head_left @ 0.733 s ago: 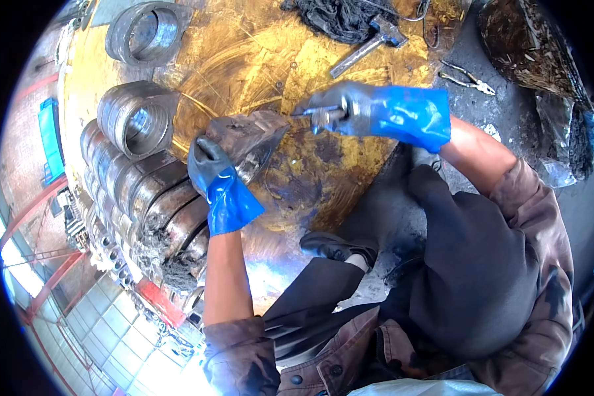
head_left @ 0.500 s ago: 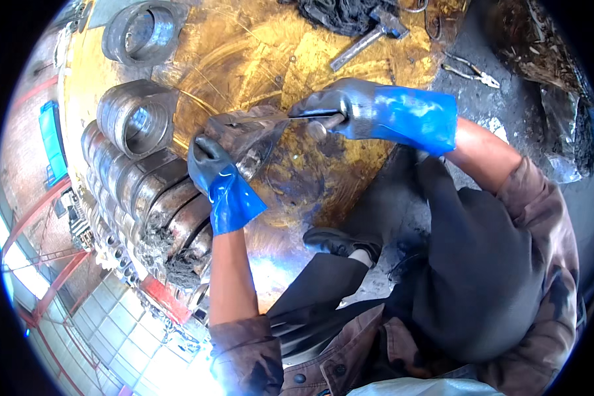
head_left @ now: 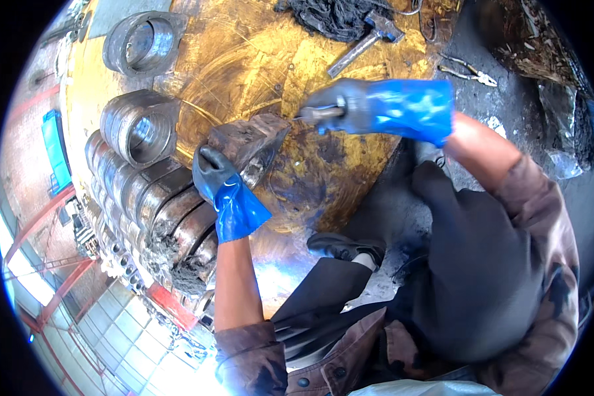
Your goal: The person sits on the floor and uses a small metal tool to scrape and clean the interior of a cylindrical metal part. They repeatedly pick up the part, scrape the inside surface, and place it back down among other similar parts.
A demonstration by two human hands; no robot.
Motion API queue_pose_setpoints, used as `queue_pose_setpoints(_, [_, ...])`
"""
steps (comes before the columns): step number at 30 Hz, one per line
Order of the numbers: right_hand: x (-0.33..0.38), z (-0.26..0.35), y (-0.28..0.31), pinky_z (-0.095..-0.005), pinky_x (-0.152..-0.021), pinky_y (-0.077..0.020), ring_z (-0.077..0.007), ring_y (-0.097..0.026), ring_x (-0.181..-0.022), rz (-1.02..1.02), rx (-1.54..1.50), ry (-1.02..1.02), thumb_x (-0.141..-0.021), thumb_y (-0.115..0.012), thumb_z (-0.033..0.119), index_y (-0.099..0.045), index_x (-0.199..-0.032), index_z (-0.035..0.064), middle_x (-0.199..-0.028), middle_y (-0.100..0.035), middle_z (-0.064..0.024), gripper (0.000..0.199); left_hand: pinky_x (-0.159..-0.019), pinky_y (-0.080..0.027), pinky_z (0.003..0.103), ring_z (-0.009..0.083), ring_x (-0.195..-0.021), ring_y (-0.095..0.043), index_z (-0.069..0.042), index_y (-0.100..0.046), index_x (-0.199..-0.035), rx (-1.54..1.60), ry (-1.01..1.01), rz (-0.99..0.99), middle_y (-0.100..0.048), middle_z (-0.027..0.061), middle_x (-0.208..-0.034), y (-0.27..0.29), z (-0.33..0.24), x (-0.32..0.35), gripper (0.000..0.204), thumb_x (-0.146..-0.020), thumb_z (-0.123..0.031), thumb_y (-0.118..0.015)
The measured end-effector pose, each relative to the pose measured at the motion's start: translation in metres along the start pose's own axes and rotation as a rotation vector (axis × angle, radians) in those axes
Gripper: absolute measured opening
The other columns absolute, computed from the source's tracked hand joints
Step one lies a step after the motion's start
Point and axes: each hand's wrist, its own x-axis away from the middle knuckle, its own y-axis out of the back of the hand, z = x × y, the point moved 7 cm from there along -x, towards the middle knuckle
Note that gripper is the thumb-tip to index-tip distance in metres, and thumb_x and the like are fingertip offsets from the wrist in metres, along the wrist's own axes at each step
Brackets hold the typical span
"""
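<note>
Left hand [head_left: 212,173] in a blue glove with blackened fingers, clenched over the near edge of a rusty metal block [head_left: 247,142], holding it tilted on the desk [head_left: 244,59]; block sits near frame centre, slightly toward 10 o'clock, on the round yellow-brown plate surface; right hand [head_left: 346,105] in matching glove at about 1 o'clock of the block, fingers closed around a small metal tool [head_left: 317,113] whose tip points at the block's upper right corner; whether tip touches the block, cannot tell; stack of grey metal rings [head_left: 148,191] lying on edge at 9 o'clock of the left hand, just beside the block; one separate ring [head_left: 135,125] at 10 o'clock, another flanged ring [head_left: 142,43] at 11 o'clock near the frame rim; hammer [head_left: 366,41] at 12 o'clock lying on the desk, head beside a heap of dark tangled material [head_left: 333,16]; pliers [head_left: 468,69] at 1 o'clock on the grey ground, well apart from both hands; black shoe [head_left: 343,245] at 6 o'clock of the block; person's dark trouser leg and brown patterned sleeves fill the lower right; red frame and pale floor at 7 o'clock.
</note>
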Motion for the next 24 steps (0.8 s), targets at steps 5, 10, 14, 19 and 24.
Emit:
queue_pose_setpoints(5, [0.003,-0.025,-0.009,-0.0401,-0.077,-0.0582,-0.0228,-0.073,-0.090,-0.012,0.112,0.057,-0.091,-0.063,0.003,-0.069,-0.129,0.0130,-0.102,-0.076,-0.0100,0.041,-0.077,-0.054,0.051,0.0458,-0.086,-0.068,0.003,-0.071,-0.103,0.008,0.005,-0.014,-0.071,0.0281,-0.096,-0.007,-0.022,-0.002,0.032,-0.104,-0.022,-0.051])
queue_pose_setpoints(10, [-0.015,-0.031,-0.002,-0.0409,-0.088,-0.0573,-0.0256,-0.072,-0.098,-0.089,0.111,-0.080,-0.091,-0.063,0.004,-0.066,-0.137,0.0146,-0.112,-0.075,-0.0138,0.048,-0.078,-0.054,0.051,0.0460,-0.088,-0.069,0.005,-0.070,-0.104,0.023,0.010,0.001,-0.071,0.0286,-0.098,-0.004,-0.007,0.001,0.033,-0.104,-0.022,-0.051])
queue_pose_setpoints(14, [0.015,-0.042,0.004,-0.0431,-0.088,-0.0568,-0.0279,-0.072,-0.106,-0.044,0.334,0.084,-0.082,-0.059,0.002,-0.066,-0.137,0.0125,-0.128,-0.071,-0.0141,0.057,-0.082,-0.055,0.050,0.0455,-0.093,-0.069,0.005,-0.070,-0.108,0.047,0.011,-0.011,-0.072,0.0286,-0.103,-0.002,-0.007,0.000,0.035,-0.105,-0.023,-0.050])
queue_pose_setpoints(19, [-0.007,-0.059,-0.022,-0.0418,-0.086,-0.0579,-0.0279,-0.072,-0.103,-0.136,0.264,-0.068,-0.088,-0.064,0.002,-0.069,-0.132,0.0134,-0.123,-0.073,-0.0129,0.046,-0.082,-0.055,0.050,0.0458,-0.095,-0.069,0.003,-0.071,-0.110,0.039,0.027,0.016,-0.072,0.0280,-0.104,-0.003,-0.012,0.000,0.034,-0.105,-0.023,-0.049])
queue_pose_setpoints(24, [-0.022,-0.090,-0.005,-0.0314,-0.053,-0.0507,-0.0138,-0.064,-0.065,-0.215,-0.334,-0.456,-0.094,-0.064,0.003,-0.071,-0.127,0.0127,-0.087,-0.074,-0.0076,0.035,-0.081,-0.055,0.051,0.0455,-0.092,-0.069,0.003,-0.070,-0.108,0.039,0.034,-0.006,-0.072,0.0272,-0.101,0.001,-0.004,0.001,0.033,-0.104,-0.022,-0.050])
